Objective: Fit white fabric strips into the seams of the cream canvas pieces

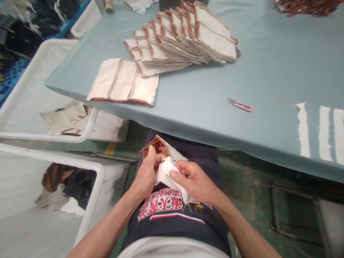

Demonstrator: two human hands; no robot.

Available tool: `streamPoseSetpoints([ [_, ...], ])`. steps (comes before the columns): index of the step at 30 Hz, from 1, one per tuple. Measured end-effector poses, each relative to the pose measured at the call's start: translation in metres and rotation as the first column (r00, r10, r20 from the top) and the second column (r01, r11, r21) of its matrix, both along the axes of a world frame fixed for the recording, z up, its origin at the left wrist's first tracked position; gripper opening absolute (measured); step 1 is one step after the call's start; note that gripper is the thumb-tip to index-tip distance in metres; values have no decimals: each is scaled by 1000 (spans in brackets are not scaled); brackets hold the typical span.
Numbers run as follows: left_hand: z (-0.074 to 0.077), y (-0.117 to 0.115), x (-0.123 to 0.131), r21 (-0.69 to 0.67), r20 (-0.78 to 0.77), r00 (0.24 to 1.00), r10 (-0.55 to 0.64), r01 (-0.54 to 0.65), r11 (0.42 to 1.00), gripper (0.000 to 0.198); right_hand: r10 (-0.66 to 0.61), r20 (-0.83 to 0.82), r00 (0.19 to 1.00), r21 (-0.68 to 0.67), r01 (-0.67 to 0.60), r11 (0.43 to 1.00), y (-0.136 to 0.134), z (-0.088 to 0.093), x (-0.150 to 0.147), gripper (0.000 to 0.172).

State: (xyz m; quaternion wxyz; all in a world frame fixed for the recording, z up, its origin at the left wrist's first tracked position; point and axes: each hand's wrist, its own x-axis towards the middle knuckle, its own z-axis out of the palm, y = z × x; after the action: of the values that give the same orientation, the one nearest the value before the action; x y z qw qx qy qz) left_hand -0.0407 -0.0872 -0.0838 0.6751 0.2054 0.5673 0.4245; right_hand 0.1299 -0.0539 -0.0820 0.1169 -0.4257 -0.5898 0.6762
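Over my lap, both hands grip one small cream cloth pouch (pixel 164 171) with brown trim. My left hand (pixel 146 172) is closed around its brown-edged left side, thumb pointing up. My right hand (pixel 194 180) pinches the white cloth from the right, fingers curled. The pouch is bunched, and its brown lining shows at the top. On the grey-blue table (pixel 268 71) above my lap lies a fanned stack of the same cream pouches (pixel 182 39), with a flat cream piece (pixel 123 81) in front of it near the table's edge.
Pink thread snips (pixel 240 104) lie on the table right of centre. White strips mark the table's right side (pixel 322 130). A white bin (pixel 32 93) at the left holds more cream pieces. A second white bin (pixel 53 200) at lower left holds dark and brown scraps.
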Motion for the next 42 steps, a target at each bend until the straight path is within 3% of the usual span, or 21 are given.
streamPoseSetpoints([
  [5, 3, -7, -19, 173, -138, 966, -219, 241, 955, 57, -13, -15, 1000, -42, 12, 999, -2, 0, 3, 33],
  [10, 8, -11, -22, 158, -255, 903, -345, 391, 907, 38, -12, 7, 1000, -80, 12, 997, -8, -7, 5, 32],
  [13, 7, -12, -19, 168, -344, 859, -379, 453, 875, 38, -7, 16, 1000, -69, 8, 998, -14, -13, 5, 32],
  [18, 6, -14, -19, 212, -364, 853, -374, 467, 859, 47, -17, 55, 998, -23, 19, 1000, -17, -14, 7, 31],
  [21, 7, -13, -19, 241, -379, 850, -365, 471, 848, 47, -28, 144, 989, 117, 11, 993, -15, -3, 7, 29],
  [25, 10, -10, -18, 285, -392, 852, -346, 470, 835, 46, -154, 170, 973, 421, 69, 905, -13, 14, 2, 23],
  [28, 12, -10, -16, 316, -419, 854, -308, 455, 832, 43, -245, 106, 964, 533, 153, 832, -14, 19, -4, 23],
  [30, 13, -11, -15, 334, -443, 853, -276, 443, 832, 42, -258, 99, 961, 523, 170, 835, -16, 19, -6, 24],
  [36, 11, -12, -8, 377, -518, 844, -138, 371, 849, 42, -200, 116, 973, 343, 150, 927, -15, 16, -7, 31],
  [42, 22, -6, -4, 381, -496, 853, -164, 383, 842, 41, -177, 43, 983, 306, 156, 939, -3, 21, -3, 39],
])
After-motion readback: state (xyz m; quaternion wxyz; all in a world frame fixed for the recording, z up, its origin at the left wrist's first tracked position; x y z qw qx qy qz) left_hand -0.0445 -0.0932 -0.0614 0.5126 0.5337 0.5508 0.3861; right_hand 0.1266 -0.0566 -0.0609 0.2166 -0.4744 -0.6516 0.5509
